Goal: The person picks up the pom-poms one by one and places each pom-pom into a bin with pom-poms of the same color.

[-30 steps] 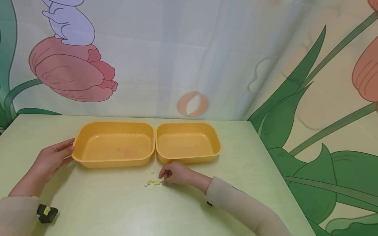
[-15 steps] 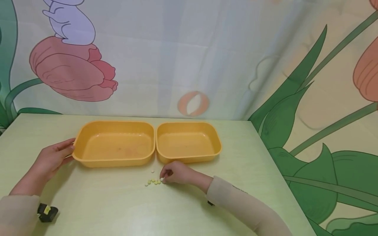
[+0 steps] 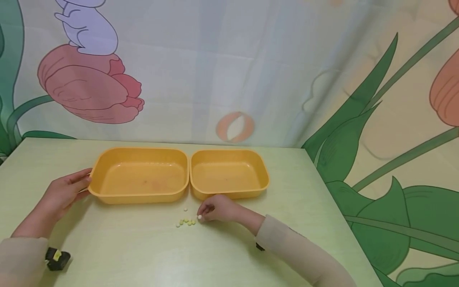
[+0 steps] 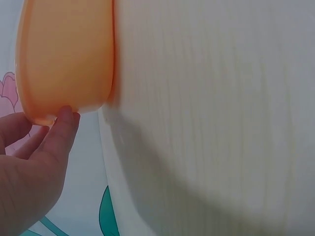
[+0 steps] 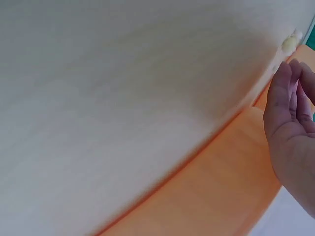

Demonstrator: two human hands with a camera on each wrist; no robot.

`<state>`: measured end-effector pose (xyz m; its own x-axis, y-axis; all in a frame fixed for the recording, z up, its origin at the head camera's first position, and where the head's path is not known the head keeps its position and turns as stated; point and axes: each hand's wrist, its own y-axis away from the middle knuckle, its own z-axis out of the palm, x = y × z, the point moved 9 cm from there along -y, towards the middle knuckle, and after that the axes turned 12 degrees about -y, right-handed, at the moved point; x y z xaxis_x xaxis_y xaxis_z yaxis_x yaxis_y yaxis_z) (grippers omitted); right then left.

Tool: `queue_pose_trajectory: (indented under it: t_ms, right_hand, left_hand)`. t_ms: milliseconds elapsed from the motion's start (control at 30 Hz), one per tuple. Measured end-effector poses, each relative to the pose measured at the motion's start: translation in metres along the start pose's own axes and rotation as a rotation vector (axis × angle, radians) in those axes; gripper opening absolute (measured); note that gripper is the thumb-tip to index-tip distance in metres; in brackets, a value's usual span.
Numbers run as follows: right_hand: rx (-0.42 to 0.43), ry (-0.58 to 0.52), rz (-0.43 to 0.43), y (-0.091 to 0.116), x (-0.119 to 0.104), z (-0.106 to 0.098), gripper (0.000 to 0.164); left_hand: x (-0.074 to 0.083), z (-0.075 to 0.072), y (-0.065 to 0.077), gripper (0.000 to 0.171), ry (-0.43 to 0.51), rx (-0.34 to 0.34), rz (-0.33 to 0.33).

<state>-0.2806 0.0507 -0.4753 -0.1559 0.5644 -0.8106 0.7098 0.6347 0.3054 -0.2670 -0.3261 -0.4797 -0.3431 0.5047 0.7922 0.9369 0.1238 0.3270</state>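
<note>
At the left end of the large yellow tray (image 3: 140,198), my left hand (image 3: 62,195) rests its fingertips on the outer wall and rim. In the left wrist view, fingers (image 4: 61,132) overlap the tray's end wall. My right hand (image 3: 220,209) pinches a small white round pellet (image 3: 199,217) between thumb and fingertips, in front of the smaller yellow tray (image 3: 229,195). Just left of that hand lie several yellowish pellets (image 3: 186,220) in a loose cluster, with one pale pellet (image 3: 185,209) apart behind them. In the right wrist view, the fingers hide what they pinch.
Both trays stand side by side, their near ends meeting, on a pale green table (image 3: 143,247). A printed curtain (image 3: 172,79) hangs behind the table and along its right side. A black wrist device (image 3: 57,259) sits by the left sleeve.
My right hand has shifted slightly right, drawing the white pellet away from the cluster. My left hand stays at the large tray's end.
</note>
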Motion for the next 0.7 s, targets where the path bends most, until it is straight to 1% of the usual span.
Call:
queue_pose_trajectory:
  t_ms: [133,267,367,567,700]
  right_hand:
    - [0.001,-0.065,0.019,0.004,-0.003,-0.005,0.01]
    - [0.006,-0.167,0.058,0.008,-0.008,-0.011,0.013]
    - [0.017,-0.224,0.083,0.011,-0.012,-0.017,0.014]
    - [0.022,-0.26,0.099,0.015,-0.021,-0.03,0.016]
    - [0.017,-0.268,0.103,0.02,-0.028,-0.039,0.017]
  left_hand:
    - [0.001,0.0,0.0,0.062,-0.003,-0.005,0.002]
    - [0.004,0.001,0.001,0.062,-0.006,-0.007,0.008]
    - [0.004,0.001,0.001,0.062,-0.009,-0.009,0.013]
    - [0.003,0.0,0.001,0.062,-0.001,-0.014,0.021]
    - [0.001,0.0,0.0,0.063,-0.006,-0.008,0.009]
